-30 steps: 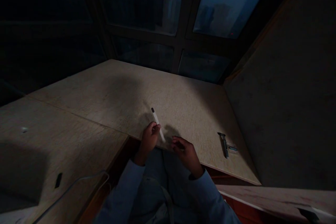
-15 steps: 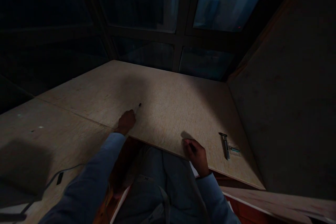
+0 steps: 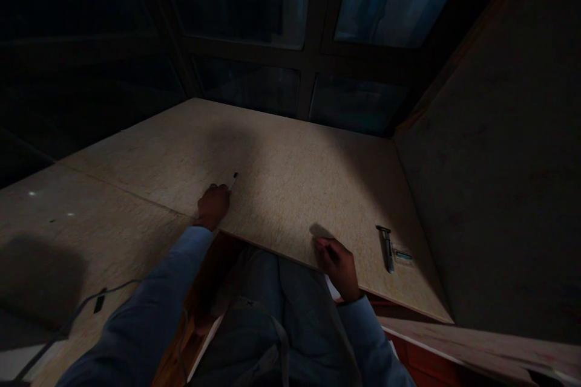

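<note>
My left hand [image 3: 212,205] is closed round a white marker [image 3: 233,181] with a dark tip, which points away from me and rests on the pale wooden board [image 3: 290,181]. My right hand [image 3: 338,263] lies at the board's near edge with its fingers curled in a pinch on something small and dark that I cannot make out. Both arms wear blue sleeves.
A small metal tool [image 3: 387,247] and a little light-blue piece [image 3: 402,256] lie on the board to the right. A cable [image 3: 82,308] runs over the lower left board. An upright panel [image 3: 499,181] stands on the right, dark windows [image 3: 318,30] behind.
My left hand has carried the marker out to the left and forward onto the board. My right hand moved right to the board's edge, away from the marker.
</note>
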A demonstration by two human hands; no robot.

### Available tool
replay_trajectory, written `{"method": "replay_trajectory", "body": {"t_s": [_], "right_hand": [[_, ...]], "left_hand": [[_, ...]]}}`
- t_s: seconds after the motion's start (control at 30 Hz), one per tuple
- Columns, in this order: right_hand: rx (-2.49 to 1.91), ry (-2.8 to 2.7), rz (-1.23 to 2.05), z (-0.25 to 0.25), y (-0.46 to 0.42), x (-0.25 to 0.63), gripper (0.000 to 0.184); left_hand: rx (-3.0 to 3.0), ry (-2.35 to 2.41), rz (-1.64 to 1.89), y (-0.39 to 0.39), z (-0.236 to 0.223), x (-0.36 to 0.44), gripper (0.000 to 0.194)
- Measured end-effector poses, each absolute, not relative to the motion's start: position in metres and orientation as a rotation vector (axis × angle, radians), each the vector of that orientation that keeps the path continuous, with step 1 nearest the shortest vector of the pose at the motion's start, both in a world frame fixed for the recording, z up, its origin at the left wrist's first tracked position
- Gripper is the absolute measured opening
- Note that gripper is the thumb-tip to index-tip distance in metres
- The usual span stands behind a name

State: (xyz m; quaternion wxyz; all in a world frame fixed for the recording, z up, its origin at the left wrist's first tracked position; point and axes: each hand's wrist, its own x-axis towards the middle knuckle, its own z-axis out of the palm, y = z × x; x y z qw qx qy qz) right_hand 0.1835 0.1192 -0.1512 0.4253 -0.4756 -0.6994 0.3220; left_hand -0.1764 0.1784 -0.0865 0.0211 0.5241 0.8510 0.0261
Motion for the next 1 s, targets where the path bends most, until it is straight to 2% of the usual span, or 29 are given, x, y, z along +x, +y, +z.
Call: {"method": "replay_trajectory", "body": {"t_s": [0.1, 0.2, 0.4, 0.5, 0.73, 0.83, 0.87, 1.0], "right_hand": [[-1.18, -1.735, 0.802, -0.152, 0.12, 0.184, 0.025], [-1.19, -1.718, 0.825, -0.154, 0.12, 0.183, 0.025], [-1.166, -1.642, 0.916, -0.156, 0.116, 0.185, 0.026], [-1.152, -1.548, 0.966, -0.152, 0.108, 0.199, 0.027], [-1.428, -1.591, 0.509, -0.114, 0.108, 0.298, 0.035], [-1.555, -1.864, 0.268, -0.106, 0.122, 0.351, 0.042], [-1.612, -1.975, 0.213, -0.107, 0.128, 0.366, 0.05], [-1.822, -2.331, 0.317, -0.113, 0.147, 0.399, 0.066]], "left_hand": [[1.9, 2.685, 0.126, 0.173, -0.083, -0.161, 0.042], [2.143, 2.494, 0.279, 0.169, -0.092, -0.131, 0.043], [2.156, 2.042, 0.602, 0.162, -0.133, -0.053, 0.036], [2.121, 2.054, 0.664, 0.162, -0.143, -0.038, 0.036], [1.899, 1.935, 0.968, 0.167, -0.152, -0.053, 0.034], [1.857, 1.907, 1.009, 0.166, -0.153, -0.054, 0.035], [1.857, 1.904, 1.018, 0.165, -0.153, -0.054, 0.035], [1.832, 1.917, 1.02, 0.164, -0.153, -0.053, 0.034]]}}
